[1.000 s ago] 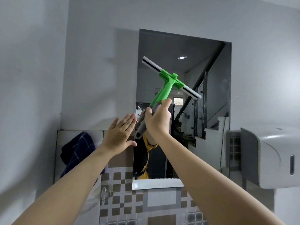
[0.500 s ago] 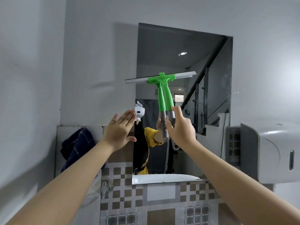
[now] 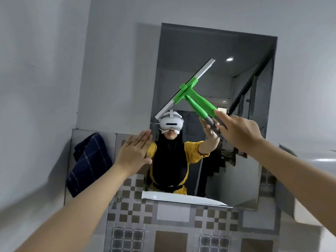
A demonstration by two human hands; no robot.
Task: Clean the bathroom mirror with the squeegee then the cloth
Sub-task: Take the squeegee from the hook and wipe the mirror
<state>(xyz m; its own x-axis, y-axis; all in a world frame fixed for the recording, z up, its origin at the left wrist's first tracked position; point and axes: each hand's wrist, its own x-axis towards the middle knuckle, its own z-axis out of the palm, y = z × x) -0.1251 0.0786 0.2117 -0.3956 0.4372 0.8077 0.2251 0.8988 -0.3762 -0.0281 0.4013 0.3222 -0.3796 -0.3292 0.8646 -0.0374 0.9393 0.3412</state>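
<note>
The wall mirror (image 3: 209, 50) fills the upper middle of the head view. My right hand (image 3: 238, 131) grips the grey end of the green squeegee (image 3: 196, 99), whose pale blade lies slanted against the glass, low end at the left, high end at the upper right. My left hand (image 3: 135, 151) is flat with fingers together, pressed at the mirror's left edge. A dark blue checked cloth (image 3: 89, 164) hangs on the wall to the left of the mirror, apart from both hands.
A white paper dispenser (image 3: 312, 186) juts from the wall at the right, blurred. Below the mirror are patterned brown and grey tiles (image 3: 163, 224) and a narrow white ledge (image 3: 181, 199). The mirror reflects a person, a staircase and a ceiling light.
The squeegee has swung from level to tilted, right end up, and my right hand has moved right. The camera has dropped and shifted, so a person's reflection now shows. My left hand stayed put.
</note>
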